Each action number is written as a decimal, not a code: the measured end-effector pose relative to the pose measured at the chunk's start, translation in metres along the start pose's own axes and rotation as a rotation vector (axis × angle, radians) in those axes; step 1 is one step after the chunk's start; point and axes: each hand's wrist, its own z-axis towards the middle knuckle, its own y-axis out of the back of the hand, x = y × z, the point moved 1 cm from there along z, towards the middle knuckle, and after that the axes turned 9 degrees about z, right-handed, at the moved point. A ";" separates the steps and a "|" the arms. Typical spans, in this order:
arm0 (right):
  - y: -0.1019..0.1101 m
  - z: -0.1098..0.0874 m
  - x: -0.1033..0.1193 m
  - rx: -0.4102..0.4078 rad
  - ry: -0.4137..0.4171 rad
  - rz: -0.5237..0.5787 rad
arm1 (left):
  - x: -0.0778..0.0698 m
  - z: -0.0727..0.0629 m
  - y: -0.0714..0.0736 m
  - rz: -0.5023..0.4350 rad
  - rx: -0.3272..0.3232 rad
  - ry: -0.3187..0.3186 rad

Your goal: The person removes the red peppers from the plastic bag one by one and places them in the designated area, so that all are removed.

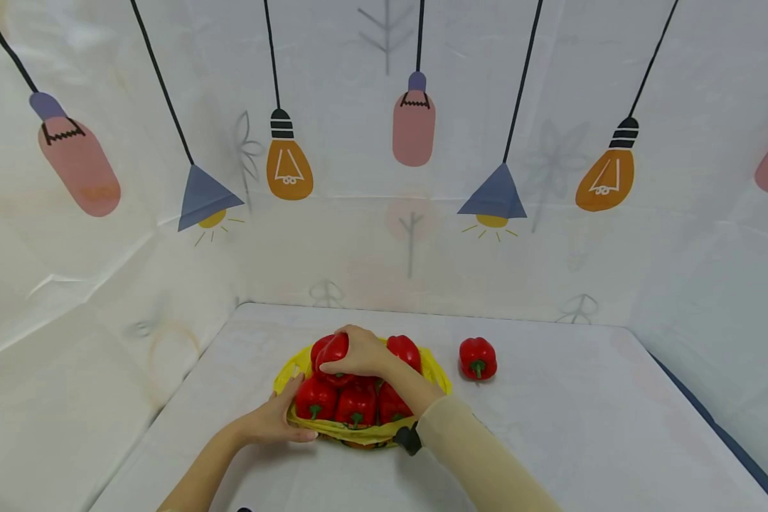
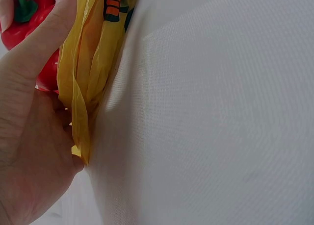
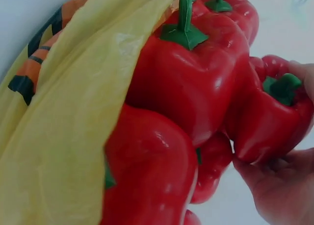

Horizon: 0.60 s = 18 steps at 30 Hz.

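A yellow plastic bag (image 1: 374, 434) with orange and dark print lies spread open on the table, filled with several red bell peppers (image 1: 356, 404) with green stems. My right hand (image 1: 365, 353) grips one red bell pepper (image 3: 274, 119) on top of the pile, thumb and fingers around its sides. On the bag's left side, my left hand (image 1: 272, 421) holds the yellow plastic edge (image 2: 93, 63), its thumb toward the front. Some of its fingers are hidden behind the plastic in the left wrist view.
One more red bell pepper (image 1: 478, 358) sits alone on the white table (image 1: 589, 427), right of the bag. Behind and to the left stands a pale wall covering (image 1: 352, 242) printed with hanging lamps. A dark strip (image 1: 710, 419) runs along the table's right edge.
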 end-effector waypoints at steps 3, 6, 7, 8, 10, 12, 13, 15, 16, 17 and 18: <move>0.000 -0.002 -0.001 -0.030 0.004 0.017 | -0.001 0.000 0.000 0.003 0.007 0.005; 0.002 -0.004 -0.002 -0.071 0.003 0.040 | -0.002 0.000 0.000 0.004 0.011 0.007; 0.002 -0.005 -0.002 -0.082 -0.002 0.063 | -0.002 -0.001 0.001 0.004 0.012 0.011; 0.003 -0.006 -0.002 -0.094 -0.009 0.092 | -0.002 -0.001 0.001 0.004 0.012 0.013; 0.006 -0.008 0.000 -0.113 -0.022 0.164 | -0.002 -0.001 0.001 0.005 0.012 0.017; 0.007 -0.011 0.002 -0.129 -0.034 0.236 | -0.001 -0.002 0.002 0.006 0.013 0.025; 0.008 -0.013 0.003 -0.138 -0.040 0.265 | -0.001 -0.002 0.002 0.005 0.016 0.028; 0.009 -0.016 0.005 -0.160 -0.035 0.297 | -0.001 -0.002 0.003 0.005 0.021 0.030; 0.010 -0.017 0.006 -0.172 -0.026 0.305 | -0.001 -0.001 0.003 0.005 0.023 0.031; 0.010 -0.018 0.007 -0.185 -0.016 0.306 | -0.002 -0.001 0.003 0.006 0.025 0.029; 0.011 -0.020 0.008 -0.198 -0.001 0.305 | -0.002 -0.002 0.003 0.008 0.027 0.024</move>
